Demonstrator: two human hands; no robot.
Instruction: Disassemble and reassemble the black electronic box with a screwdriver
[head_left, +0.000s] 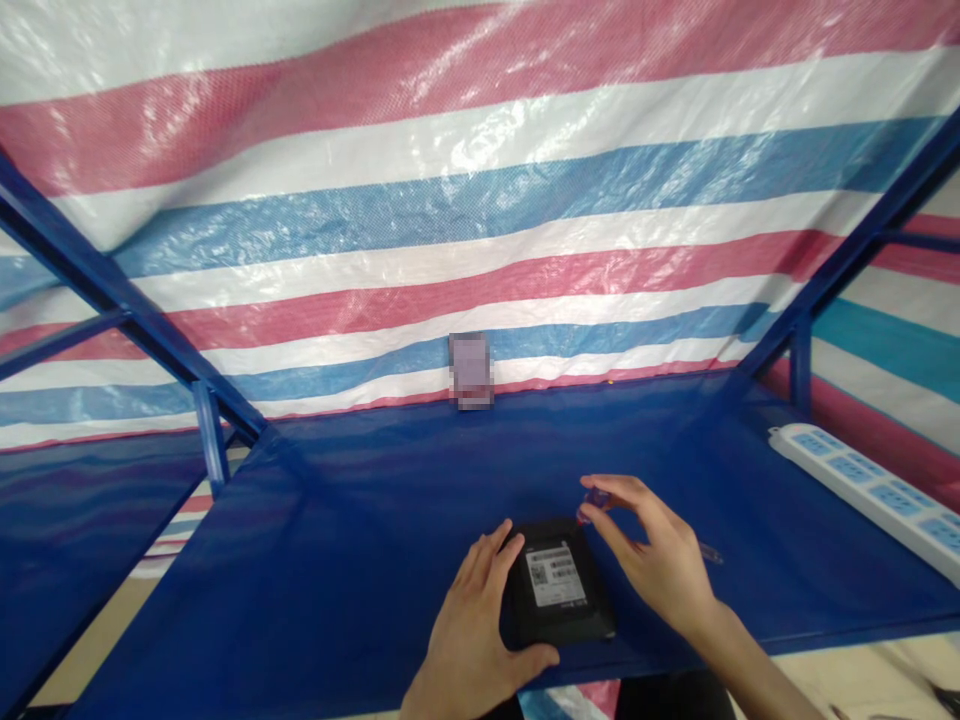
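Against a red, white and blue striped tarpaulin [450,220] and between slanting blue metal frame bars [112,290], a blue fabric-topped table [300,520] runs forward. A white power strip [862,490] lies along its right side, and a blurred rectangular item [471,370] stands at the far edge. Near the front lies a black rectangular case [577,625] with a white barcode label [555,575]. The left hand [480,640] grips the case's left side, fingers spread, thumb along its lower edge. The right hand [652,550], just above the case's corner, pinches a small purplish object [592,503] between thumb and forefinger.
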